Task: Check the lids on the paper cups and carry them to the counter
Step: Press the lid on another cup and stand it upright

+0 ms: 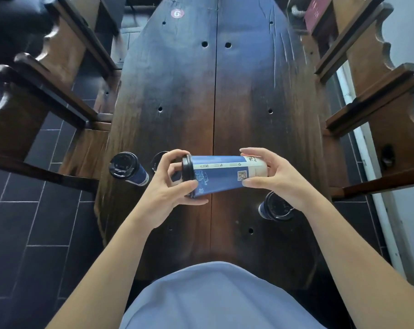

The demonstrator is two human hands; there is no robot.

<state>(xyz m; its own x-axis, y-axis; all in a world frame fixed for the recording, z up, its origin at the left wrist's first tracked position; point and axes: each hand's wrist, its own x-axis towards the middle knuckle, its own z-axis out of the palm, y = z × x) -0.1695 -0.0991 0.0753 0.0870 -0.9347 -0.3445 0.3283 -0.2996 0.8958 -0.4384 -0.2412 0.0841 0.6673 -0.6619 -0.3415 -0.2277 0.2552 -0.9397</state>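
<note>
Stretching toward 12 o'clock, the dark wooden table has chairs flanking it. Above it, the left hand grips the sideways cup at its lid; the right hand holds the base. Three lidded cups stand around.

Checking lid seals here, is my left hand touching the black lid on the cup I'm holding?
Touching. The head view shows the left hand with fingers curled around the black lid of the sideways cup.

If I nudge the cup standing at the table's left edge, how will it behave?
The left cup is tall and narrow-based, so it probably tips easily. It stands right at the table edge, so it could fall off. Paper walls likely dent if squeezed.
</note>
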